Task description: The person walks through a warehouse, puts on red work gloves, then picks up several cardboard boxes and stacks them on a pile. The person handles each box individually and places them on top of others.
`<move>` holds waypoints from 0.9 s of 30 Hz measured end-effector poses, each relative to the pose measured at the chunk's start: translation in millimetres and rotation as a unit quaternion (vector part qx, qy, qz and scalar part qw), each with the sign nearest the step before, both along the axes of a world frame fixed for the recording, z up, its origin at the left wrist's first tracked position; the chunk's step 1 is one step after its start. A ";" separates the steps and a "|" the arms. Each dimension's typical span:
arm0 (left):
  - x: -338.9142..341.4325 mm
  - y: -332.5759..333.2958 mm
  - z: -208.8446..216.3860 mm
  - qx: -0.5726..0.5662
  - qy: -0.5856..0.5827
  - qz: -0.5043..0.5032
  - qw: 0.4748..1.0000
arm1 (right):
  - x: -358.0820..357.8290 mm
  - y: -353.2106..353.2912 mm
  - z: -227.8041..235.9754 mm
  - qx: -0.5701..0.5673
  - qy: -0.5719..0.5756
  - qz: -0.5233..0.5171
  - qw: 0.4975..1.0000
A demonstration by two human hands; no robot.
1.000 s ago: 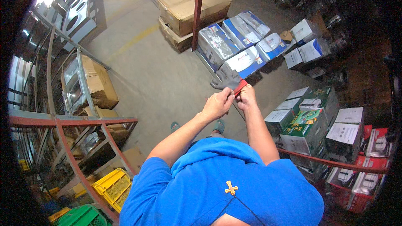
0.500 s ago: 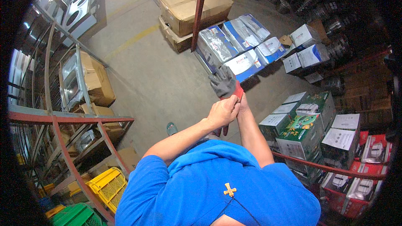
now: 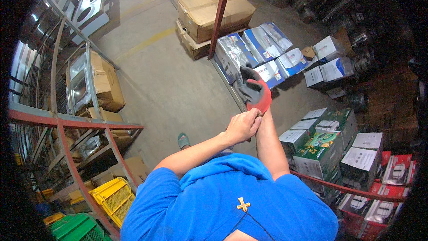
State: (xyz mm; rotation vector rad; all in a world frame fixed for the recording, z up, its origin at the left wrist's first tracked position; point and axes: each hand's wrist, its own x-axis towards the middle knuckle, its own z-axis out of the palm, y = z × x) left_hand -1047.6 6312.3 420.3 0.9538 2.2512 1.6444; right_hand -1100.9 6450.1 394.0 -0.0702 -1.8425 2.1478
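My bare left hand [image 3: 242,127] is closed, its fingers and thumb pinching the cuff of a work glove at my right wrist. The glove [image 3: 264,100] is red with a dark grey coated palm and fingers, and my right hand [image 3: 253,88] wears it. The right hand is raised, its gloved fingers apart and slightly curled, holding nothing. A small dark bit shows beneath the left hand; what it is I cannot make out.
Blue-and-white cartons [image 3: 231,53] lie ahead, beside large brown boxes [image 3: 216,13] and a rusty post [image 3: 220,18]. Green cartons [image 3: 318,149] stand at right behind a red rail [image 3: 347,185]. A metal rack [image 3: 58,122] and a yellow crate [image 3: 113,201] are at left.
The gloved right hand has turned and shifted slightly right, showing more of the red side. My left hand has moved from the glove's lower edge to the wrist, still gripping the cuff.
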 end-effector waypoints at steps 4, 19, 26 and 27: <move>-2.7 3.2 -2.0 0.013 0.019 0.014 1.000 | -12.3 2.9 0.4 -0.452 -0.087 0.085 0.884; -77.7 -4.8 7.9 -0.165 0.305 0.058 0.936 | -15.7 -12.8 -42.5 -0.287 -0.245 -0.082 0.922; -73.9 16.4 8.5 -0.022 0.099 0.090 0.991 | -19.2 31.8 -81.7 -0.186 -0.184 0.061 0.963; -67.4 18.3 10.5 -0.021 0.099 0.048 0.994 | -30.8 40.9 -96.6 -0.144 -0.158 0.059 0.975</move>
